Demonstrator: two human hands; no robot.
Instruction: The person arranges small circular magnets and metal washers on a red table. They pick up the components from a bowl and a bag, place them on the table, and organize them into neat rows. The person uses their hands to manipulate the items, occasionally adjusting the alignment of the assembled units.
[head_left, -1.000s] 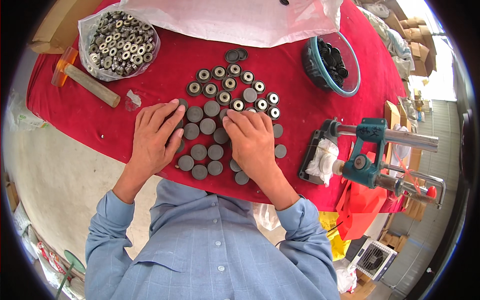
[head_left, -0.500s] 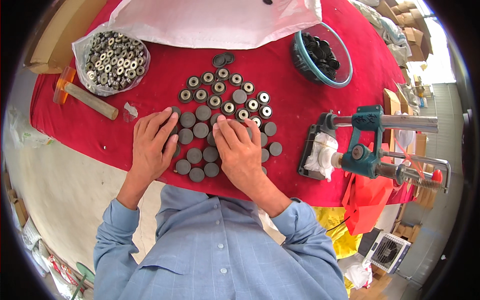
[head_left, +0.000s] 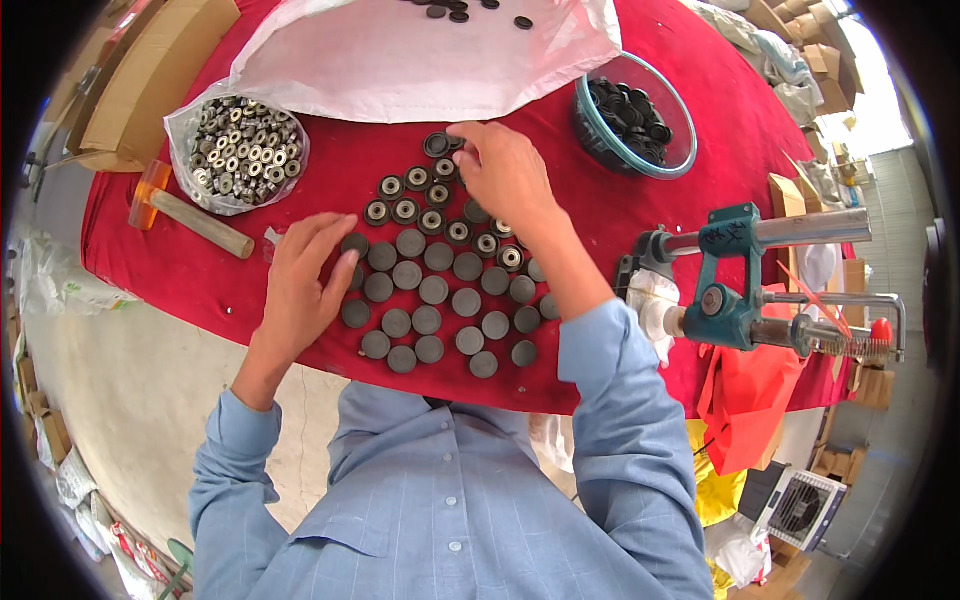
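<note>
Right hand [head_left: 507, 175]: fingers bent at two dark caps [head_left: 437, 145], apparently bare; grip cannot be told | left hand [head_left: 303, 280]: slack, spread beside grey discs [head_left: 433, 290] | on red bench [head_left: 612, 205]: 11 visible bearing-fitted caps [head_left: 431, 221], judged done; about 26 grey discs, undersides hidden | unfitted: loose bearings [head_left: 250, 152], uncountable heap

The right grip [head_left: 508, 174] has left the plain dark discs [head_left: 466, 302] and reached toward twelve o'clock, its fingertips [head_left: 462, 130] now at the pair of hollow dark cups [head_left: 436, 146]. Discs it had covered show at six o'clock from it, while some bearing-filled cups [head_left: 405, 210] at two o'clock have vanished beneath hand and forearm [head_left: 572, 262]. More loose dark caps [head_left: 459, 16] have come into view at twelve o'clock on the white sheet [head_left: 430, 75].
</note>
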